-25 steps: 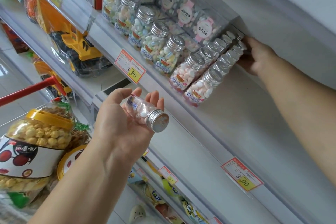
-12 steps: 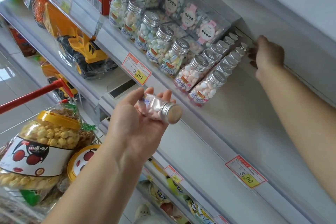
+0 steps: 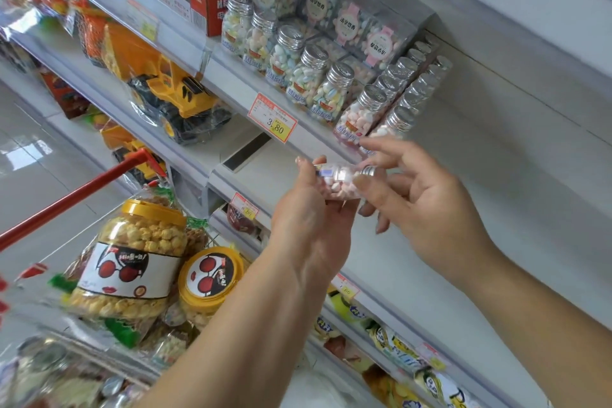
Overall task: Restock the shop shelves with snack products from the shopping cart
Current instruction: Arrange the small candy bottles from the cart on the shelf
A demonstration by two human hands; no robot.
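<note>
A small clear candy jar (image 3: 337,183) with a silver cap and pink-white sweets lies sideways in my left hand (image 3: 311,219), whose fingers curl round it. My right hand (image 3: 420,195) meets it from the right, thumb and fingers pinching the jar near its cap. Just above, on the white shelf (image 3: 480,156), stand two rows of matching silver-capped jars (image 3: 361,109). The shopping cart (image 3: 76,195) with its red handle sits at lower left.
Two big yellow-lidded popcorn tubs (image 3: 132,262) lie in the cart. Boxed candy packs (image 3: 347,20) stand behind the jars. Yellow toy trucks (image 3: 175,93) fill the shelf to the left. The shelf surface right of the jar rows is bare. Price tag 3.80 (image 3: 273,117) hangs on the rail.
My right hand left the back of the jar rows and came down to the jar in my left hand, now pinching it. The left hand rose slightly.
</note>
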